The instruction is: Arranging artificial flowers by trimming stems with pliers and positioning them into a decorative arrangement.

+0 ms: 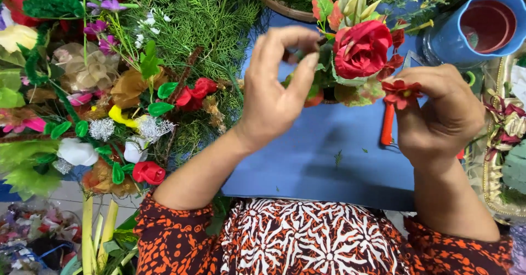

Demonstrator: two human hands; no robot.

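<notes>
Blue tabletop (329, 154), ringed by greenery: your left hand (276, 86) pinches thumb and forefinger shut at the leafy base of a red rose posy (359, 50) held above it. Your right hand (444, 113), fingers curled, grips a small red flower (401, 91) and an orange-handled tool (387, 124). A blue jug (482, 28) stands beyond, right.

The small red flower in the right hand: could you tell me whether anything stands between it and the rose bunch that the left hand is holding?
Nothing visible does. The small red flower, pinched in the right hand, sits right beside the rose bunch, which the left hand grips from the other side. Only blue table lies below.
</notes>
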